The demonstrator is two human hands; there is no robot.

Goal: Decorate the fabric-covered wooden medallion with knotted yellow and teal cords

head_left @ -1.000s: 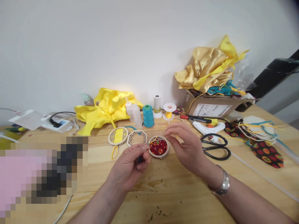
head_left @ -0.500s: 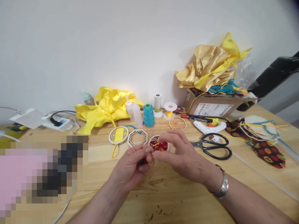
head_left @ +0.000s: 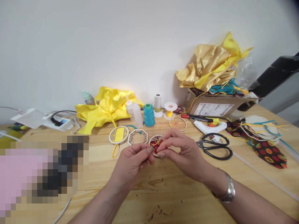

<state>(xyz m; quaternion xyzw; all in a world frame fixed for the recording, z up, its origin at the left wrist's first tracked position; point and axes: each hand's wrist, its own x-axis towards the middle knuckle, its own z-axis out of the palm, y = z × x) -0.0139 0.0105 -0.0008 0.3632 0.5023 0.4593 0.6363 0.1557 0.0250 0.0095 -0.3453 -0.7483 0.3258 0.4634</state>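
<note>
My left hand is pinched closed, with a short yellow cord curving from its fingertips. My right hand comes in from the other side, thumb and fingertips pressed together close to the left ones; what lies between them is too small to make out. Just behind the fingers is a round wooden frame with red patterned fabric, partly covered by my right hand. To its left lie an octagonal lattice frame and a round frame with yellow fabric and a yellow loop.
Black-handled scissors and a white glue gun lie right of my hand. Behind stand a teal thread cone, a spool of yellow cord and white bottles. Yellow satin and a fabric-filled cardboard box line the wall.
My right hand has closed from a wider finger spread into a pinch and lowered slightly toward the left fingertips. The yellow cord now bends in a curve. My left hand has hardly moved.
</note>
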